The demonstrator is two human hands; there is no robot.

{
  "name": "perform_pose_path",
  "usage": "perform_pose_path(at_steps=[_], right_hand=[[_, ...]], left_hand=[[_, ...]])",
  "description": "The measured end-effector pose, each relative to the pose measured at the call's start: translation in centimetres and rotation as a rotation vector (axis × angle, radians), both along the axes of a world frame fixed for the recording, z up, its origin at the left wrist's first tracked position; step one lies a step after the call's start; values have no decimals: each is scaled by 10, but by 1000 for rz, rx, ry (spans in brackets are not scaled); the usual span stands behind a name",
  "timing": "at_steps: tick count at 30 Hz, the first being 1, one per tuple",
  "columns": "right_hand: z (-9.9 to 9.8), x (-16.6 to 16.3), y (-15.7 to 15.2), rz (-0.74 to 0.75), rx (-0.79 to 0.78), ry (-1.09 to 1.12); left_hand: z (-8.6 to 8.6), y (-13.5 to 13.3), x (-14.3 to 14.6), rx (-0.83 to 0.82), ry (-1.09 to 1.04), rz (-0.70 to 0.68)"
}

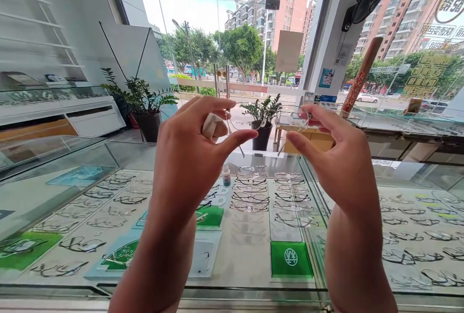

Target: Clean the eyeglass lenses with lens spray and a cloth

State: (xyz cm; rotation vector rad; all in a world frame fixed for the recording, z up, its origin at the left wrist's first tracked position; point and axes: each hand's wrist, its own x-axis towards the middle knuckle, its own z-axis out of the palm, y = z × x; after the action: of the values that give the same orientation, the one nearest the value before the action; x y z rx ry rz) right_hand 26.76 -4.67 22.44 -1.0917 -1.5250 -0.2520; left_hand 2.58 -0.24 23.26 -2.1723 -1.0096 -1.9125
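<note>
A thin-framed pair of eyeglasses (pixel 242 149) is held up in front of me above the glass counter, its temples pointing down toward me. My left hand (pixel 188 141) is closed on one end, and a folded pale cloth (pixel 209 126) is tucked between its curled fingers. At the other end, my right hand (pixel 337 153) pinches the frame near the hinge, thumb held a little apart from the index finger. The lenses are hard to make out against the bright window.
Under the counter glass (pixel 250 255), several rows of eyeglasses (pixel 250 197) lie on show. A small bottle (pixel 226 175) stands beyond my left wrist. Potted plants (pixel 261 134) and a glass door are farther back. More display cases flank both sides.
</note>
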Motion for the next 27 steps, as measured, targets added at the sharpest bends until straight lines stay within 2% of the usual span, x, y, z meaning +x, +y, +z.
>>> perform_pose_path(at_steps=[7, 18, 27], right_hand=[[1, 3, -5, -37, -37, -69], [3, 4, -16, -106, -25, -144], [3, -7, -32, -172, -19, -135]], left_hand=[[4, -8, -2, -124, 42, -19], [2, -10, 1, -52, 38, -49], [6, -16, -1, -44, 100, 4]])
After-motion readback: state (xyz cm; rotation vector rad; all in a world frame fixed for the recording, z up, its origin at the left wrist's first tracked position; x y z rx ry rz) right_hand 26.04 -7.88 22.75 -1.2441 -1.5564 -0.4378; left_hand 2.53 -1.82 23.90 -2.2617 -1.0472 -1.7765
